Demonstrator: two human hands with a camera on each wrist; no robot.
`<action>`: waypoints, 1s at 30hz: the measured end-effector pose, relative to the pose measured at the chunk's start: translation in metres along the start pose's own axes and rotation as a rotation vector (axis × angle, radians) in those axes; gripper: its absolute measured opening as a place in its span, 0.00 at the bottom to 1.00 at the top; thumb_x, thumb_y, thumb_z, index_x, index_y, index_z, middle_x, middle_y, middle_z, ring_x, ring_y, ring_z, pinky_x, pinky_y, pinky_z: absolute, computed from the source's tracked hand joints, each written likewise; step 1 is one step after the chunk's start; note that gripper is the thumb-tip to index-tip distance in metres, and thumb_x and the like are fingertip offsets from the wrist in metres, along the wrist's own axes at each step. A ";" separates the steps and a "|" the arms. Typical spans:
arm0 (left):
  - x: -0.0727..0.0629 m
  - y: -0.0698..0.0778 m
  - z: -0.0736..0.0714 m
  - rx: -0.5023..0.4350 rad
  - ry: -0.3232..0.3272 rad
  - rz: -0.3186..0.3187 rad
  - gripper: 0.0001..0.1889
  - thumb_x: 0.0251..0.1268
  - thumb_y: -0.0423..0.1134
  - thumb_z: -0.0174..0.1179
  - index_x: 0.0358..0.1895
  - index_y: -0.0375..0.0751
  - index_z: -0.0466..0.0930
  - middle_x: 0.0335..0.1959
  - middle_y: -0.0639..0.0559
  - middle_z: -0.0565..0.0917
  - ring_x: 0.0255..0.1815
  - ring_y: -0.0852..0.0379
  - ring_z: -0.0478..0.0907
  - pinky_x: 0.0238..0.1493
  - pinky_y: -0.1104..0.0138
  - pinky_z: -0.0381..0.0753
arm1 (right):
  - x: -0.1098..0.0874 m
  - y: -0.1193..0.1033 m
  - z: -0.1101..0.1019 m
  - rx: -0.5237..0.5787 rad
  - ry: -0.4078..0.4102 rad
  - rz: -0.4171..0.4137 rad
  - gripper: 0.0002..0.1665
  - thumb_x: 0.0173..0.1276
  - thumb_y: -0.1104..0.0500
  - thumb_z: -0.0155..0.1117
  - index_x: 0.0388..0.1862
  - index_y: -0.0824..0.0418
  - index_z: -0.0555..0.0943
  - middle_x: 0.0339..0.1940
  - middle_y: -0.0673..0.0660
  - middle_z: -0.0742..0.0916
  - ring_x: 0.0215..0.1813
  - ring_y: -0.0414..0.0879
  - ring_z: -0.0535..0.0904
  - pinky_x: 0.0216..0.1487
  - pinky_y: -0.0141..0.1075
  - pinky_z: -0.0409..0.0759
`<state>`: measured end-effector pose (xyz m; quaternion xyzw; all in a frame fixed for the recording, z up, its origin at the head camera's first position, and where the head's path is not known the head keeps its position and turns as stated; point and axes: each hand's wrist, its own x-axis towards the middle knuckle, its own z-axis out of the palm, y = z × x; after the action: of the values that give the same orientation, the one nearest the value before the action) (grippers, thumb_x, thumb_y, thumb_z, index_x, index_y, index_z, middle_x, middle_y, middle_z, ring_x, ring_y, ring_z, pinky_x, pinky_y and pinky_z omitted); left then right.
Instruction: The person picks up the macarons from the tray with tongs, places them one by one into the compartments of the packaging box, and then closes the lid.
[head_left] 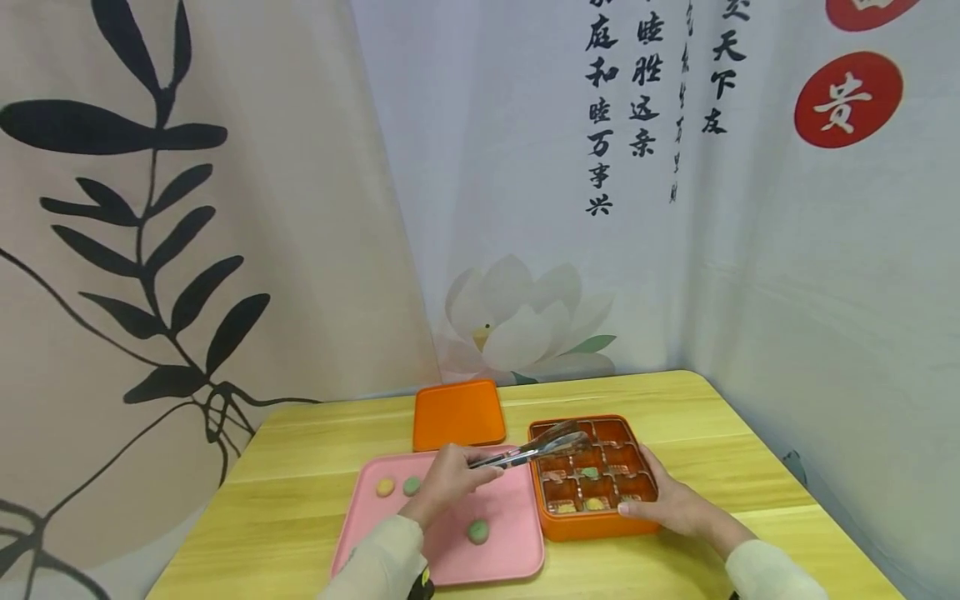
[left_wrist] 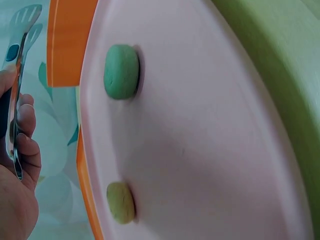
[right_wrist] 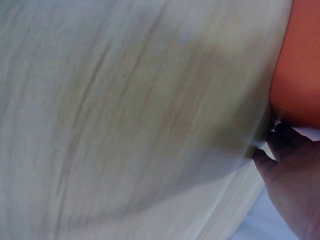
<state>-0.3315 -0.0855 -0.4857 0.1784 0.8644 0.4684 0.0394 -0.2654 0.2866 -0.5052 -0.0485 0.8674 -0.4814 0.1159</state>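
My left hand (head_left: 452, 481) grips metal tongs (head_left: 517, 456), whose tips reach over an orange box (head_left: 592, 527) divided into compartments. In the left wrist view nothing shows between the tips of the tongs (left_wrist: 22, 30). My right hand (head_left: 675, 504) holds the box at its right side, thumb over the near rim and fingers along the wall. Inside the box, small pieces sit in some compartments, among them a green one (head_left: 590, 472) and a yellow one (head_left: 595, 504). On a pink tray (head_left: 450, 571) lie a yellow round piece (head_left: 385, 487) and two green round pieces (head_left: 477, 532).
An orange lid (head_left: 459, 414) lies behind the pink tray on the wood-grain table (head_left: 300, 467). A printed cloth (head_left: 525, 208) hangs along the table's back edge, and a pale one (head_left: 847, 333) hangs on the right.
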 end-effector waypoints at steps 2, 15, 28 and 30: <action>-0.001 0.001 -0.004 0.002 0.010 -0.001 0.12 0.57 0.47 0.73 0.42 0.48 0.90 0.24 0.57 0.82 0.20 0.60 0.69 0.19 0.71 0.65 | 0.000 0.000 -0.001 0.006 -0.002 -0.003 0.68 0.64 0.47 0.72 0.80 0.62 0.31 0.68 0.77 0.69 0.64 0.66 0.71 0.62 0.62 0.66; -0.010 -0.013 -0.030 0.085 0.052 0.020 0.14 0.55 0.48 0.74 0.41 0.46 0.90 0.26 0.57 0.81 0.26 0.57 0.71 0.23 0.68 0.70 | 0.000 0.005 -0.002 -0.024 -0.009 -0.018 0.68 0.65 0.47 0.71 0.80 0.63 0.31 0.68 0.79 0.68 0.63 0.66 0.72 0.61 0.62 0.66; -0.032 -0.029 -0.060 0.091 0.049 0.025 0.17 0.55 0.51 0.74 0.45 0.46 0.89 0.26 0.56 0.81 0.24 0.59 0.69 0.21 0.71 0.67 | 0.000 0.005 0.000 0.037 -0.026 -0.055 0.66 0.65 0.51 0.71 0.80 0.61 0.31 0.68 0.77 0.69 0.62 0.63 0.74 0.62 0.57 0.67; -0.037 -0.031 -0.064 0.099 0.055 0.022 0.16 0.55 0.50 0.74 0.45 0.48 0.89 0.27 0.57 0.81 0.25 0.58 0.69 0.23 0.70 0.68 | 0.000 0.004 0.000 0.046 -0.027 -0.059 0.66 0.65 0.51 0.72 0.80 0.61 0.31 0.68 0.77 0.69 0.62 0.63 0.74 0.62 0.57 0.68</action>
<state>-0.3207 -0.1647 -0.4796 0.1766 0.8853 0.4302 0.0014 -0.2650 0.2889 -0.5087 -0.0780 0.8527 -0.5037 0.1145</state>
